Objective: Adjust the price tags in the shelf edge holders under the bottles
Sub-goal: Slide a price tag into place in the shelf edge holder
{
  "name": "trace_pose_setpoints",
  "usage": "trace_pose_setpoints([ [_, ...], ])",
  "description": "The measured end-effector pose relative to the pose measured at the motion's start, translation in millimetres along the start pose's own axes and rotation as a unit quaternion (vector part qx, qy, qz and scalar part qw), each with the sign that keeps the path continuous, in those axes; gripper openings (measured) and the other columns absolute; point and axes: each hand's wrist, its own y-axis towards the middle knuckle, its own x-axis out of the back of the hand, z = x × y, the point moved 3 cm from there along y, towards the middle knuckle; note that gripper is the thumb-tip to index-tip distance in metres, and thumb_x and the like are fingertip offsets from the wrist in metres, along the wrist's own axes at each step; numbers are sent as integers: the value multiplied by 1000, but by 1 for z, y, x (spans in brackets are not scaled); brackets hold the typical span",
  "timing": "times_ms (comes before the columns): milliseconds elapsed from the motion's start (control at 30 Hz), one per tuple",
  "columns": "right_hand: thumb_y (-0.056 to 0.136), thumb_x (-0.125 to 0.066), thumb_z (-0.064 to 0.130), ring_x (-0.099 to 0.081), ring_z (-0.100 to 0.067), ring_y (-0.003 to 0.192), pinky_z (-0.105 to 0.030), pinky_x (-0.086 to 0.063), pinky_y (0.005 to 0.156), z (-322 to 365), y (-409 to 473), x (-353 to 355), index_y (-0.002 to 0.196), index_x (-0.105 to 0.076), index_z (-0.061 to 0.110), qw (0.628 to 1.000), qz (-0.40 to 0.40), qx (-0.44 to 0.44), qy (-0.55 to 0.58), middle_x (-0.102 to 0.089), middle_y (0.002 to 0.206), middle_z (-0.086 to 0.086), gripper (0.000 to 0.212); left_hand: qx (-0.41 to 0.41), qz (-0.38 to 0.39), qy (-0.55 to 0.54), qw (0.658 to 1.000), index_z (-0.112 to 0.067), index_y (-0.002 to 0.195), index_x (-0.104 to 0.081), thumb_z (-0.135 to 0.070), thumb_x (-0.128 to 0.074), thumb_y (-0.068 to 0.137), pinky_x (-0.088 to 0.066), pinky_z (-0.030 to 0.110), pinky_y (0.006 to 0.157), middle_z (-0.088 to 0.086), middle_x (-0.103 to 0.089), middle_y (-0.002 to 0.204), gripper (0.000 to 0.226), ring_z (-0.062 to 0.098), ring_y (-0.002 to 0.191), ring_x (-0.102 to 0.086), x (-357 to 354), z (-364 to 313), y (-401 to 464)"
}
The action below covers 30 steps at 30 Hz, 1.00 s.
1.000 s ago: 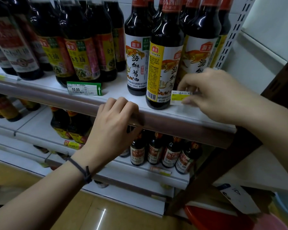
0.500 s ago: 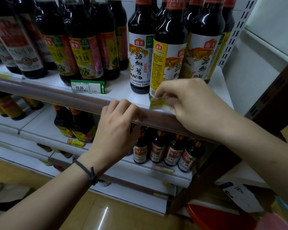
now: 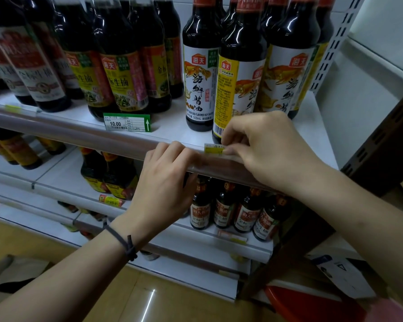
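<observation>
Currently I note my right hand [image 3: 263, 154] pinching a small yellow price tag [image 3: 214, 149] between thumb and fingertips, holding it at the top lip of the clear shelf edge holder [image 3: 84, 138], just in front of the yellow-labelled soy sauce bottle [image 3: 239, 73]. My left hand [image 3: 165, 182] is curled over the same holder immediately left of the tag, fingers hooked on its upper edge, holding nothing loose; a dark hair tie [image 3: 123, 240] sits on that wrist. A green price tag [image 3: 127, 122] marked 10.00 stands on the shelf [image 3: 172, 126] farther left, behind the holder, before the dark bottles.
</observation>
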Motion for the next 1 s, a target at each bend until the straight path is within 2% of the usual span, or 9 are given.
trace_pose_setpoints([
  [133,81,-81,16,-67,-10,80,-34,-57,78,-2,6,-1,90,-76,20,999,39,6,2,-74,83,7,11,7,-10,-10,1000,-20,101,-62,-18,-68,83,-35,33,80,-1,-57,99,19,24,96,-48,-1,0,0],
  [233,80,-81,17,-66,-9,77,-35,-57,74,-4,3,-10,87,-76,22,999,49,-18,15,-73,79,7,10,8,-12,-13,1000,-20,98,-61,-19,-68,83,-32,32,79,-1,-56,97,17,23,95,-47,-1,0,0],
  [333,81,-81,18,-65,-9,74,-37,-57,73,-4,-2,-17,83,-77,22,999,24,-32,30,-71,74,9,6,11,-5,-16,1000,-20,98,-61,-20,-68,83,-33,32,79,-2,-56,97,16,23,95,-48,0,0,2],
  [433,81,-80,17,-63,-14,77,-39,-56,73,-5,-5,-18,82,-77,21,999,-20,-34,19,-66,81,6,5,16,-5,-19,1000,-20,98,-61,-19,-69,83,-31,31,79,-2,-57,97,17,22,95,-47,0,0,3],
  [600,82,-80,21,-52,-14,80,-31,-43,69,-12,-16,-24,84,-78,20,998,-39,-39,0,-53,85,5,4,14,-3,-16,1000,-22,97,-61,-22,-69,84,-28,28,79,-5,-56,97,16,20,95,-47,-1,0,5],
  [700,83,-79,18,-51,-20,85,-27,-39,73,-15,-26,-27,87,-78,16,997,-68,-33,-3,-53,85,1,4,10,-3,-14,1000,-22,98,-61,-23,-69,84,-28,29,79,-5,-56,97,17,20,95,-46,-1,-1,6],
  [833,83,-78,17,-51,-26,87,-37,-42,76,-18,-34,-30,89,-78,14,994,-103,-17,-32,-55,86,-2,6,11,-8,-8,1000,-22,98,-60,-24,-69,85,-27,28,78,-5,-56,98,16,20,95,-46,-1,-1,6],
  [1000,86,-75,21,-50,-27,86,-35,-36,75,-20,-47,-33,91,-78,13,987,-142,3,-70,-58,89,-5,10,12,-11,-12,1000,-23,97,-60,-25,-69,85,-26,27,80,-7,-55,98,15,18,95,-45,-2,-2,6],
])
